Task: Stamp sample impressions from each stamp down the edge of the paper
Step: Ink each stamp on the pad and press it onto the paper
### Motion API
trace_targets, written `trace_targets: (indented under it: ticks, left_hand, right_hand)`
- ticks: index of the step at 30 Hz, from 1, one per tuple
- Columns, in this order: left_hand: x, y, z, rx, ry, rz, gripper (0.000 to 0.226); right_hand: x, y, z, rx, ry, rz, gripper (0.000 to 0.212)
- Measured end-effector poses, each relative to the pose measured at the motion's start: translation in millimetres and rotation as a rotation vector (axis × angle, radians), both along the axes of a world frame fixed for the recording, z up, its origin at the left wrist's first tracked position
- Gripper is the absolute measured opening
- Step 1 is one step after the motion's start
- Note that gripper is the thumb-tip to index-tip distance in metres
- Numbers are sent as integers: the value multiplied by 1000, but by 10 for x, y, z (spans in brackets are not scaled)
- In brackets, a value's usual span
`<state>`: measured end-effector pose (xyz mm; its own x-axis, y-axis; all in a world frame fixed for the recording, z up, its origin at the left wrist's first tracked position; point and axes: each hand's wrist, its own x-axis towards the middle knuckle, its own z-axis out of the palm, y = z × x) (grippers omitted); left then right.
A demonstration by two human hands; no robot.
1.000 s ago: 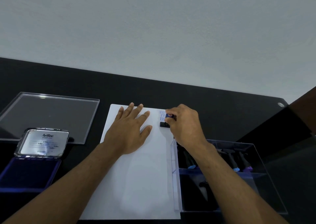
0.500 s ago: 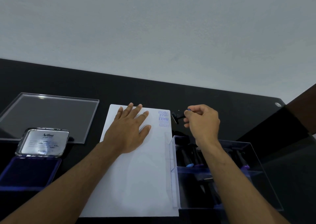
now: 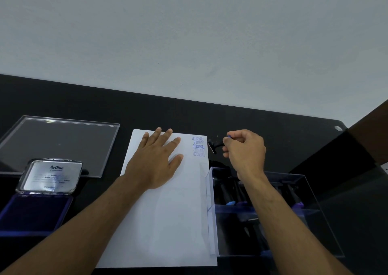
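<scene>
Right hand (image 3: 244, 151) pinches black stamp (image 3: 213, 145) by its handle, stamp head jutting left past the fingertips, lifted just off the paper's (image 3: 168, 211) right edge. Blue impressions (image 3: 198, 146) beside it. Left hand (image 3: 157, 161) flat, fingers spread, pressing paper. Clear stamp box (image 3: 273, 216) below the right wrist.

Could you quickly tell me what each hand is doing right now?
Left hand: open, flat on the paper.
Right hand: pinching a stamp.

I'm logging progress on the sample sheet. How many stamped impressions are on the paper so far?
4 legible: two FRAGILE and two AMENDED, stacked at the paper's far right edge. The faint ones overlap, so another may be hidden.
</scene>
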<state>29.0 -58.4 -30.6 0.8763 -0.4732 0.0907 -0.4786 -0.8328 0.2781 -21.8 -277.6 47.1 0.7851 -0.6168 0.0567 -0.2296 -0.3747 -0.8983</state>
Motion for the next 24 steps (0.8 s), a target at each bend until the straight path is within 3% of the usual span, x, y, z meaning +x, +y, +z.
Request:
trace_targets:
  ticks: [15, 24]
  left_hand:
    - [-33, 33, 52, -9, 1, 10, 88]
    - [-456, 488, 281, -55, -39, 85, 85]
  right_hand:
    - [-19, 41, 21, -10, -23, 8, 10]
    - [-235, 613, 238, -70, -39, 221, 17]
